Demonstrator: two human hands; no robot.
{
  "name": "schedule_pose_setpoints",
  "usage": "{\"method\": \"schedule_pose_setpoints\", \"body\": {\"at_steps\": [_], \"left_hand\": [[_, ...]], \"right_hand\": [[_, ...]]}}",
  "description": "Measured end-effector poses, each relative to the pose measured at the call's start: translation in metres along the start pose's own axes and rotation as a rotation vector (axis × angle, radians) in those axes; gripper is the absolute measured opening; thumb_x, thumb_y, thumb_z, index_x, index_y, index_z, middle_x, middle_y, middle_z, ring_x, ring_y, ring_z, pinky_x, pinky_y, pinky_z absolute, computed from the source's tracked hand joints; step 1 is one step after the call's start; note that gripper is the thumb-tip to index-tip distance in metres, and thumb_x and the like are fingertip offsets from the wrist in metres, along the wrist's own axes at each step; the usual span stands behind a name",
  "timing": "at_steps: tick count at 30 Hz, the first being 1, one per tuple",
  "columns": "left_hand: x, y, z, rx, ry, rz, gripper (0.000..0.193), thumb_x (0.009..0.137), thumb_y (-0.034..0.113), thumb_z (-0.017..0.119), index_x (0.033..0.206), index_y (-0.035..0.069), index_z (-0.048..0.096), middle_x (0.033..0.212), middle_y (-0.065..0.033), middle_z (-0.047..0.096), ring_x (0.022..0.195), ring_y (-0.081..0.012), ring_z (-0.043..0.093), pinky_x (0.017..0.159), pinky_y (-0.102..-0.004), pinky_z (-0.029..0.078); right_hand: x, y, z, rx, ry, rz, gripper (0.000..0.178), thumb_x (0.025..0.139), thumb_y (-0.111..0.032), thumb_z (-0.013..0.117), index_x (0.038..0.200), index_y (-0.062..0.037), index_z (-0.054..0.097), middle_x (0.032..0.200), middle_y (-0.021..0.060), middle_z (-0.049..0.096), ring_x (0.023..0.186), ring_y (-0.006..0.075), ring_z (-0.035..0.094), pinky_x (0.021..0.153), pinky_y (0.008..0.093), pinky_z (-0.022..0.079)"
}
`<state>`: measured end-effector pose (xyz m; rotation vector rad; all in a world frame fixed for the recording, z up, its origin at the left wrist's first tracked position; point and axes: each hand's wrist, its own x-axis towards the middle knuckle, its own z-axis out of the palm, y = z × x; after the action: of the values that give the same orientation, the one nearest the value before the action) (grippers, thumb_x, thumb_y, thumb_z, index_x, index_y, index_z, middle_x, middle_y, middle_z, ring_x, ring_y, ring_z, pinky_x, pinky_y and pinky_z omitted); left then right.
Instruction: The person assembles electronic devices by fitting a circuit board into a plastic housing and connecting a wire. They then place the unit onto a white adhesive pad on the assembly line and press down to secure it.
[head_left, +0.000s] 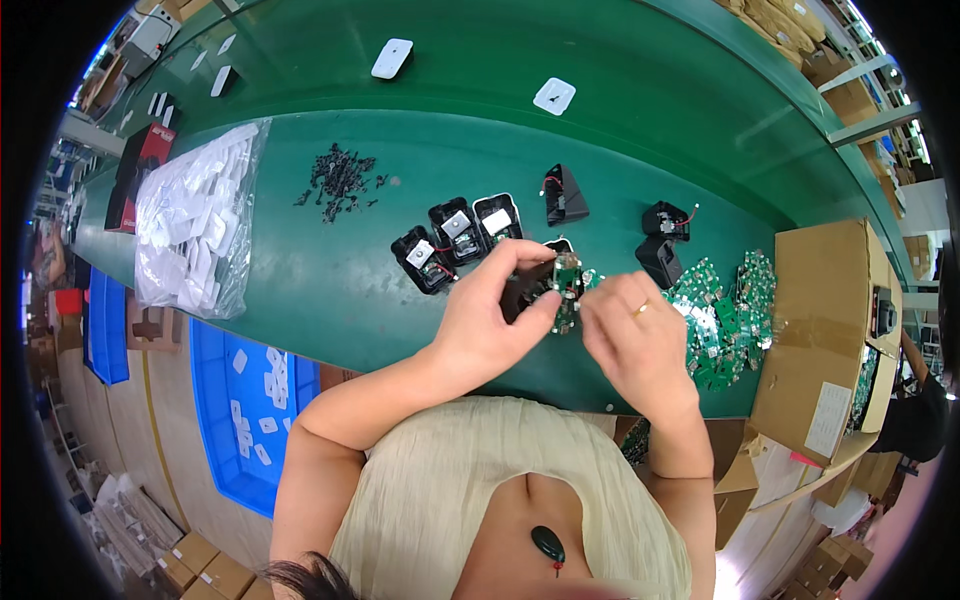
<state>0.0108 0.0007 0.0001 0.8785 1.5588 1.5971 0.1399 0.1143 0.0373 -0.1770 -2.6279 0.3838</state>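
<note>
My left hand (492,312) is closed around a black plastic housing (522,292), its thumb along the near side. At the housing's right side stands a green circuit board (567,285) with small parts on it. My right hand (638,335) is curled beside the board, fingertips pinched together near its right edge; what they grip, if anything, is hidden. Just beyond my left hand lie three open black housings, among them one with a white block (420,254) inside. Farther right are a wedge-shaped black housing (568,196) with red wires and two more black housings (660,260).
Loose green circuit boards (722,325) are heaped at the right by a cardboard box (815,330). Small black pieces (342,180) lie scattered at the far left-centre. A clear bag of white parts (200,225) lies left. Below the table edge sits a blue bin (222,440) with white pieces.
</note>
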Motion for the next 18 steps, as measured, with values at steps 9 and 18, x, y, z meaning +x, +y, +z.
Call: {"method": "schedule_pose_setpoints", "body": {"at_steps": [9,18], "left_hand": [[-0.003,0.003,0.001,0.219,0.048,0.154,0.033,0.072,0.008,0.063,0.102,0.005,0.05,0.085,-0.0108,0.055,0.07,-0.0257,0.06,0.06,-0.0321,0.048],[-0.002,0.011,0.0,0.404,0.096,0.315,0.035,0.07,0.008,0.063,0.101,0.002,0.05,0.084,-0.0106,0.054,0.063,-0.0266,0.059,0.052,-0.0326,0.048]], "right_hand": [[0.002,-0.003,0.005,0.447,0.052,0.224,0.022,0.063,0.01,0.062,0.08,-0.0013,0.053,0.075,0.0081,0.055,0.053,0.0191,0.055,0.045,0.0276,0.044],[0.002,-0.003,0.01,0.163,0.07,0.111,0.022,0.062,0.007,0.063,0.079,-0.0013,0.052,0.077,0.0083,0.054,0.064,0.0232,0.057,0.052,0.0309,0.047]]}}
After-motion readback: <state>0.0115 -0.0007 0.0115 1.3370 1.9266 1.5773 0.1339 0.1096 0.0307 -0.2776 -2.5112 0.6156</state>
